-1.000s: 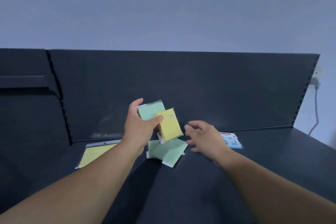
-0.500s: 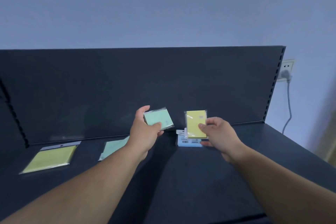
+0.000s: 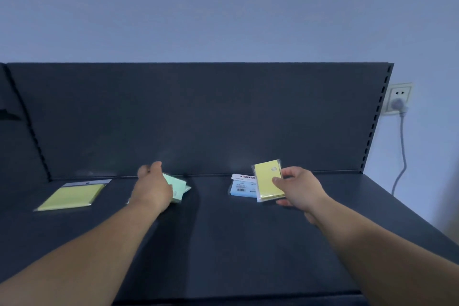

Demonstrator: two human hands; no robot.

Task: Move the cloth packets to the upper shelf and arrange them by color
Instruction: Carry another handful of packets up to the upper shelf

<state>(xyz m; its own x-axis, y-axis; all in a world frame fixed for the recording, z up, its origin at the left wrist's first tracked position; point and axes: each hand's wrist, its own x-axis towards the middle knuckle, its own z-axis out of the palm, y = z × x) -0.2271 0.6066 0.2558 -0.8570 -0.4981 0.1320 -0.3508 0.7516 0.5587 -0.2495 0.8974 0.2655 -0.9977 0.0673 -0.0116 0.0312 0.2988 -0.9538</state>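
Head view: both arms reach forward over the dark shelf (image 3: 248,243) toward its back panel (image 3: 198,119). The right hand (image 3: 300,189) pinches 1 yellow packet (image 3: 269,181), thumb on its front face and fingers curled behind, holding it nearly upright, tilted slightly. In this view the packet overlaps the right edge of a blue packet (image 3: 242,187), which lies flat on the shelf near the back panel, just left of that hand.

The left hand (image 3: 154,186) is at the mint-green packets (image 3: 177,187), which lie close to the back panel and stick out to the right from under its fingers. There look to be 2 of them, overlapped, but the area is blurred, and I cannot tell whether the hand grips them or only rests on them.

Well to the left of the left hand, a larger yellow-green packet (image 3: 70,196) lies flat on the shelf, apart from both hands. On the wall at far right, a wall socket (image 3: 398,99) holds a plug, and its cable (image 3: 402,156) hangs down.
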